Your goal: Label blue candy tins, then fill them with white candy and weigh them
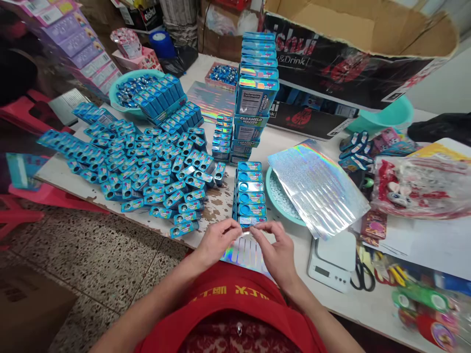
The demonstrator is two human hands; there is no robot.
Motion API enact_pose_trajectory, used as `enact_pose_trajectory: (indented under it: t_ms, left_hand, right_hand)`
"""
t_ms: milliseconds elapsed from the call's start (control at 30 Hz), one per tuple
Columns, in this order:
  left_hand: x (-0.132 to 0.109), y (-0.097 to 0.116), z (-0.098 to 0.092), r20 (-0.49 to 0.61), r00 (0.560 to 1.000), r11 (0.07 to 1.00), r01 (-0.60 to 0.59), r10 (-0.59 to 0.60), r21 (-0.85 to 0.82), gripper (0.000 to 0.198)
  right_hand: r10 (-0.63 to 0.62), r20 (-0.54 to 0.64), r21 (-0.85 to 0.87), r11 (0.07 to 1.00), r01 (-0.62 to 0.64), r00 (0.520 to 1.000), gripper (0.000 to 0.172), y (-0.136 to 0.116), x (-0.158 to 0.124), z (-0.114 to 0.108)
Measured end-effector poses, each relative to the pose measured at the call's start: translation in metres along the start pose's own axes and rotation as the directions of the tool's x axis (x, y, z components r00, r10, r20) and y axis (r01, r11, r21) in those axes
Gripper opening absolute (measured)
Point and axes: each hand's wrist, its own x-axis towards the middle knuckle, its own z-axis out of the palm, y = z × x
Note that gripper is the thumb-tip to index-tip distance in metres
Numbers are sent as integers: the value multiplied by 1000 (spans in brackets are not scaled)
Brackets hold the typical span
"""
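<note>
- Blue box pile [154,198] sits left of box row [251,197].
- Striped shiny sheet [243,252] lies nearside of box row, under hands.
- Left hand [219,239], right hand [278,249]: near end of box row, both pinched nearly closed.
- Thin pale strip [246,234] held between them, same end of box row.

Red garment [231,306], yellow lettering [246,290], bare forearms [160,295]

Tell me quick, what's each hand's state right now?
Left hand: fingers closed, apparently pinching one end of a shiny strip.
Right hand: fingers closed, apparently pinching the strip's other end.
</note>
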Motion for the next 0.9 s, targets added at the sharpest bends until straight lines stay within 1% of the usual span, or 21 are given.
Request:
enact_pose_trajectory:
  t_ms: [100,167,233,300,367,500,567,633,667,733,800,900]
  left_hand:
    - [22,-2,-6,-46,997,991,-62,68,122,17]
    - [35,-5,-10,-54,988,971,-128,142,203,17]
    - [44,-7,-12,-29,982,949,-170,184,266,16]
    - [49,-10,-12,-5,983,941,-175,184,290,15]
    - [52,-13,-10,-4,984,940,-170,179,294,14]
    - [57,-22,-3,-41,973,933,-203,225,295,12]
    - [59,-30,5,-104,965,941,-207,242,266,13]
    - [60,-38,16,-187,959,963,-176,214,204,14]
    - [60,-42,22,-217,960,975,-141,177,172,14]
    - [61,-50,30,-244,966,989,-48,81,137,14]
    - [62,-57,32,-240,971,984,20,24,179,15]
    - [61,-67,22,-181,983,933,38,29,357,14]
  right_hand:
    - [-37,-164,-88,996,23,986,18,13,16,12]
    - [-20,-222,-114,993,-5,975,20,22,26,18]
    - [21,-237,-108,993,-47,971,22,29,33,22]
    - [70,-229,-75,993,-90,971,23,34,37,24]
    - [109,-217,-41,992,-121,970,23,38,40,25]
    - [136,-217,-12,990,-142,967,22,41,43,28]
    - [153,-245,25,988,-151,957,22,43,44,29]
    - [198,-265,82,980,-182,944,26,45,43,31]
    - [221,-266,105,974,-200,938,29,46,43,31]
    - [249,-259,122,967,-224,933,31,47,43,31]
    - [263,-251,149,961,-231,932,28,47,46,31]
    - [316,-203,275,927,-255,927,22,46,50,28]
